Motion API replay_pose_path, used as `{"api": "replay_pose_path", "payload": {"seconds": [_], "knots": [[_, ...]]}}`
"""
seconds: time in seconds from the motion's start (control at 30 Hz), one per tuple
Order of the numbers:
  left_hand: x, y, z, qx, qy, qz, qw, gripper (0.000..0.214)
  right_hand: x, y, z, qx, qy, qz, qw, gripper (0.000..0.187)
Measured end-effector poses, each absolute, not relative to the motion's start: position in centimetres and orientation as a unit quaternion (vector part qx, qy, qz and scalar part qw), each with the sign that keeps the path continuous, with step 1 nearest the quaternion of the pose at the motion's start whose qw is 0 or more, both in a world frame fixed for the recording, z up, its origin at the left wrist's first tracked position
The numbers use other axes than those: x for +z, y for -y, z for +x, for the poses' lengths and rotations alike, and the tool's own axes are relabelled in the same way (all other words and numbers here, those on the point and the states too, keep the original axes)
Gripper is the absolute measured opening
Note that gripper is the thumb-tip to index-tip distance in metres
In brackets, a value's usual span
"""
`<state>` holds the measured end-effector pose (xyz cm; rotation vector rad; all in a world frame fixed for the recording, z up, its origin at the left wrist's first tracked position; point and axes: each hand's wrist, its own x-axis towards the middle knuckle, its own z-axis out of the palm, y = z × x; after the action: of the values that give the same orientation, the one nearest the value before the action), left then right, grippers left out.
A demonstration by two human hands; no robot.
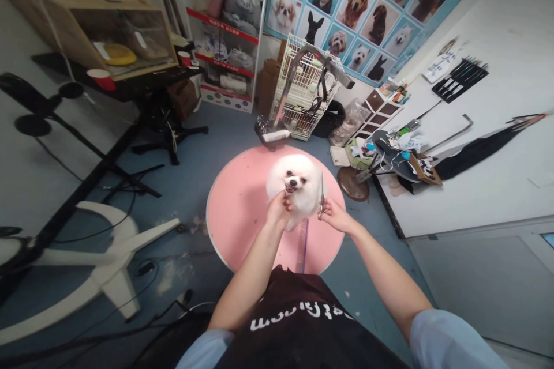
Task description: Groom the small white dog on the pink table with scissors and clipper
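Observation:
A fluffy white dog faces me on the round pink grooming table, its mouth partly open. My left hand is at its chin, with the fingers curled against the fur below the muzzle. Held in my right hand is a pair of scissors. Their blades point upward along the right side of the dog's head, close to the fur. A long comb with a purple spine lies on the table between my forearms, below the dog.
A curved grooming arm rises behind the table, with a white bottle in the holder at its base. To the right stands a small tool-laden table. A white wire cage stands behind; a white chair base is at left.

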<state>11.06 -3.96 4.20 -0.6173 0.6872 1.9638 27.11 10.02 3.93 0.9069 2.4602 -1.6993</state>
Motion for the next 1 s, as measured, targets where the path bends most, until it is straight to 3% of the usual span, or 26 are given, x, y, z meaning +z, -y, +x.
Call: {"api": "replay_pose_path", "payload": {"seconds": [0.43,1.0], "knots": [[4.5,4.1,11.0,0.800,-0.291,-0.252,0.461,0.014,7.6,-13.5,26.6,-0.500,-0.820,0.268,0.074,0.043],[4.2,4.2,11.5,0.803,-0.289,-0.254,0.455,0.017,10.8,-15.2,25.3,-0.527,-0.794,0.248,0.174,0.039]]}}
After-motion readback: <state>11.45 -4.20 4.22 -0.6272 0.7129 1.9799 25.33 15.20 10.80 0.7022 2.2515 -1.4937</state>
